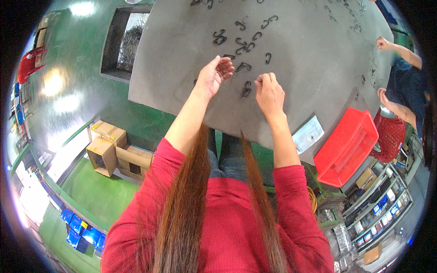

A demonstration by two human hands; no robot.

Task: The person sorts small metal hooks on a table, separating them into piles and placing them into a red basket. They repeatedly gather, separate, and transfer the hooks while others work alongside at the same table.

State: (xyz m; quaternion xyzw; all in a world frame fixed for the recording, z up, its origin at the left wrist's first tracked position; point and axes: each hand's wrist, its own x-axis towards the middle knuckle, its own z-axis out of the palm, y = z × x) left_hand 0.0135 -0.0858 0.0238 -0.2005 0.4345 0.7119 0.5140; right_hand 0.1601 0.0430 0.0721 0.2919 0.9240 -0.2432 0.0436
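Small black hook-shaped pieces (220,37) lie scattered over a large grey tabletop (177,77). My left hand (214,76) is held over the table, palm turned inward, its fingers loosely curved and apart with nothing visible in them. One dark piece (229,57) shows just beyond its fingertips. Between my two hands lies an angular black hook (243,67), with a small dark cluster (246,89) nearer to me. Beside that cluster my right hand (271,95) has its fingers pressed together; whatever they may pinch is hidden.
At the table's right edge sits a red plastic basket (348,148), with a pale sheet (308,134) beside it. Another person's hand (384,43) rests near the far right edge. Cardboard boxes (107,150) stand at lower left, and a framed bin (125,43) adjoins the table.
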